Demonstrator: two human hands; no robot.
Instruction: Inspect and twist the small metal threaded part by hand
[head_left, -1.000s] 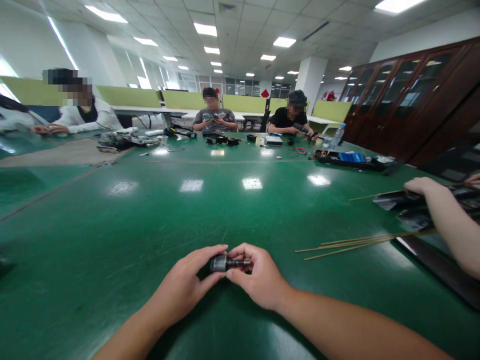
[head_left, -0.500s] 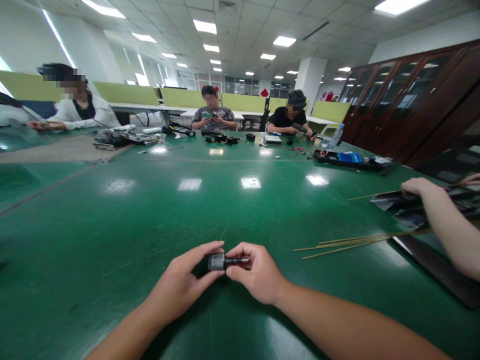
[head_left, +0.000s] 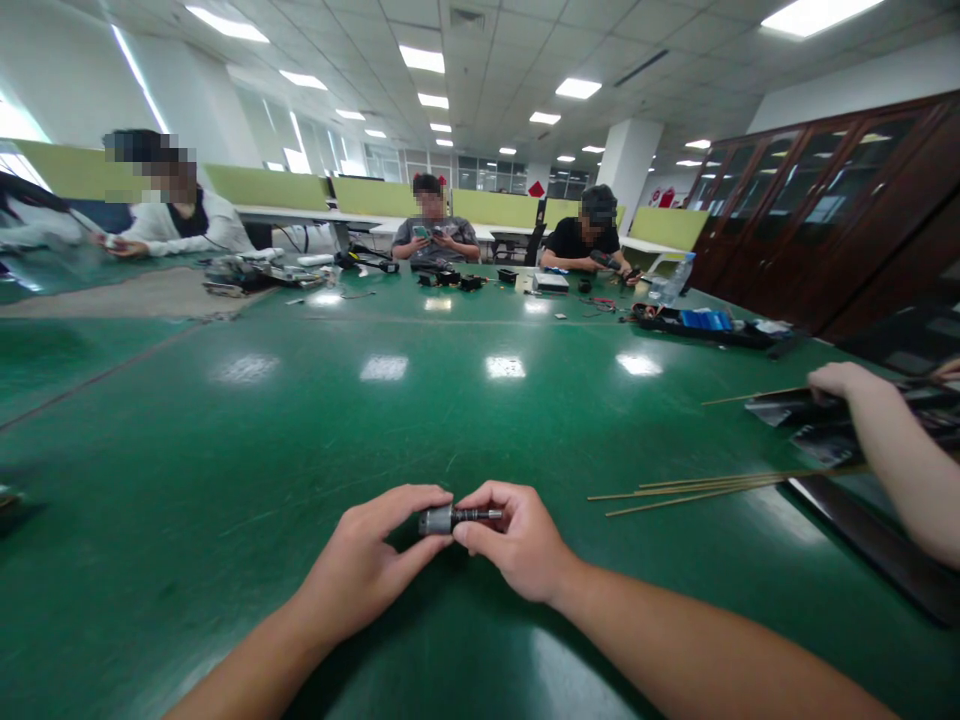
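Note:
Between my two hands is a small electric motor [head_left: 436, 520] with a grey metal can, lying sideways just over the green table [head_left: 300, 440]. A dark, ridged shaft [head_left: 476, 515] with a bright tip sticks out of its right end. My left hand [head_left: 367, 545] is closed round the can, thumb below and fingers above. My right hand [head_left: 525, 545] curls about the shaft side, its thumb and fingers closed near where shaft and can meet. Part of the shaft is hidden by the right fingers.
Several thin brass-coloured rods [head_left: 675, 490] lie to the right, near a co-worker's arm [head_left: 892, 440] and dark trough-like parts [head_left: 780, 405]. A long black piece [head_left: 870, 550] lies closer. Across the table are a black tray with blue items [head_left: 705, 320], electronic parts [head_left: 450, 280] and seated people.
The camera view has shifted slightly, and an object now shows at the left edge. Both hands keep their hold on the motor, with barely any movement.

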